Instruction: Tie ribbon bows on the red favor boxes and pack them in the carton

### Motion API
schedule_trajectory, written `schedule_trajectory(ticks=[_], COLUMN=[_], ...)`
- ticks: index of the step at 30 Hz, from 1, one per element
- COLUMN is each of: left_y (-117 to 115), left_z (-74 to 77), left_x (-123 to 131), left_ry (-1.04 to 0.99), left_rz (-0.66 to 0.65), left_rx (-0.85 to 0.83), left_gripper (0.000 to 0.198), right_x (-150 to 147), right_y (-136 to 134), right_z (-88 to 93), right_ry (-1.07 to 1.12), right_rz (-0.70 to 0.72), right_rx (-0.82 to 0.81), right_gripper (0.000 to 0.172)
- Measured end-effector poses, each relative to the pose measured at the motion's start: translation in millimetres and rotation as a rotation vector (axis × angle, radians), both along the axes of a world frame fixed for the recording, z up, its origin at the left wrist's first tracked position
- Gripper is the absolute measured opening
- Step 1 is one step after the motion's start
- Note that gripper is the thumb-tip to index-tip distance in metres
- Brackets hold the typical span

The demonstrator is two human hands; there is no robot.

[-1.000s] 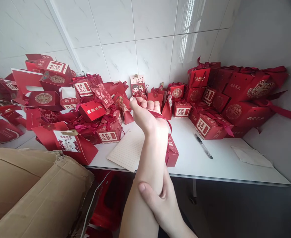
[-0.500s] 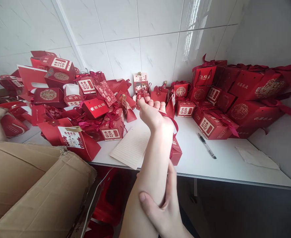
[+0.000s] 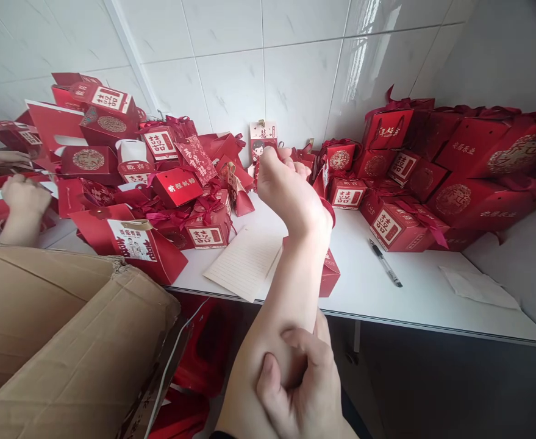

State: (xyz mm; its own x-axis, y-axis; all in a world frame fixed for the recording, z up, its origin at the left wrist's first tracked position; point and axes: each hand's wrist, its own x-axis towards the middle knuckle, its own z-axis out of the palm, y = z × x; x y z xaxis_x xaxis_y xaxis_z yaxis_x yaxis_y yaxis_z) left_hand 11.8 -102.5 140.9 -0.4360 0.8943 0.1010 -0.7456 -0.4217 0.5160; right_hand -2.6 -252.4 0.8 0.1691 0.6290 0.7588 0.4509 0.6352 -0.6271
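Observation:
My left hand (image 3: 290,189) is raised above the white table (image 3: 414,299), fingers curled into a loose fist with its back towards me. A red ribbon (image 3: 330,211) runs round its wrist, down towards a small red gift box (image 3: 330,275) that sits by the table's front edge, partly hidden behind my forearm. My right hand (image 3: 304,378) is low in the view, its bent fingers pressed onto my left forearm. A lined sheet of paper (image 3: 244,262) lies just left of the forearm.
Heaps of red gift boxes and bags fill the table's left (image 3: 158,183) and right (image 3: 432,177) sides. A black pen (image 3: 385,263) and a white tissue (image 3: 478,286) lie on the right. A cardboard box (image 3: 66,329) stands lower left. Another person's hands (image 3: 23,196) work far left.
My left hand has turned and closed from palm-up with fingers showing to a fist. My right hand's fingers have bent and dug into the forearm. Another person's hands have come into view at left.

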Motion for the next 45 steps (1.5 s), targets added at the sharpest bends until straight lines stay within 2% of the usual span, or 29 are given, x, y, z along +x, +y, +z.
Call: schedule_trajectory(ticks=[5, 9, 11, 15, 17, 23, 27, 29, 32, 34, 37, 39, 40, 41, 42, 44, 45], left_y=[0, 0, -1, 0, 0, 1, 1, 4, 16, 28, 49, 62, 68, 73, 78, 88, 92], left_z=[0.6, 0.5, 0.3, -0.4, -0.5, -0.5, -2.8, -4.4, -5.9, -6.7, -10.8, -17.4, -21.9, -26.9, -32.2, -42.4, -46.8], left_x=[-1, -1, -1, -1, -2, -2, -1, -2, -8, -15, -26, -32, -33, -34, -34, -35, -36], left_ry=[-0.032, -0.039, -0.049, -0.059, -0.050, -0.027, -0.026, -0.032, -0.035, -0.041, -0.073, -0.081, -0.076, -0.070, -0.065, -0.061, -0.063], left_rz=[-0.006, 0.005, 0.005, -0.005, -0.002, 0.010, 0.002, -0.017, -0.099, -0.180, -0.293, -0.323, -0.322, -0.318, -0.311, -0.301, -0.298], left_rx=[0.016, 0.015, 0.005, 0.001, -0.010, -0.018, -0.026, -0.021, -0.007, -0.024, -0.107, -0.191, -0.233, -0.264, -0.289, -0.329, -0.344], left_gripper=[0.027, 0.029, 0.029, 0.027, 0.026, 0.026, 0.027, 0.027, 0.026, 0.024, 0.023, 0.022, 0.022, 0.023, 0.023, 0.024, 0.025], right_x=[0, 2, 2, 1, 1, 4, 0, 0, 14, 37, 78, 93, 92, 85, 73, 39, 22], right_y=[-2, -2, -1, -1, -2, -1, -2, -4, 2, 16, 43, 52, 50, 44, 33, 6, -8], right_z=[0.2, 3.0, 3.0, 0.7, -0.1, 0.3, -1.4, -3.4, -5.9, -5.3, 2.3, 10.1, 13.3, 15.4, 16.1, 13.6, 11.4], right_ry=[-0.050, -0.075, -0.058, -0.036, -0.049, -0.099, -0.080, -0.108, -0.122, -0.085, -0.036, -0.165, -0.220, -0.257, -0.275, -0.242, -0.229], right_rz=[-0.047, -0.055, -0.053, -0.044, -0.039, -0.081, -0.050, -0.047, 0.037, 0.069, -0.146, -0.289, -0.287, -0.224, -0.092, 0.161, 0.220], right_rx=[-0.031, -0.060, -0.048, -0.039, -0.054, -0.061, -0.057, -0.074, -0.091, -0.060, -0.030, -0.021, 0.001, 0.018, 0.019, 0.032, -0.019], right_gripper=[0.041, 0.026, 0.024, 0.038, 0.040, 0.025, 0.041, 0.040, 0.032, 0.032, 0.025, 0.019, 0.016, 0.015, 0.016, 0.026, 0.024])
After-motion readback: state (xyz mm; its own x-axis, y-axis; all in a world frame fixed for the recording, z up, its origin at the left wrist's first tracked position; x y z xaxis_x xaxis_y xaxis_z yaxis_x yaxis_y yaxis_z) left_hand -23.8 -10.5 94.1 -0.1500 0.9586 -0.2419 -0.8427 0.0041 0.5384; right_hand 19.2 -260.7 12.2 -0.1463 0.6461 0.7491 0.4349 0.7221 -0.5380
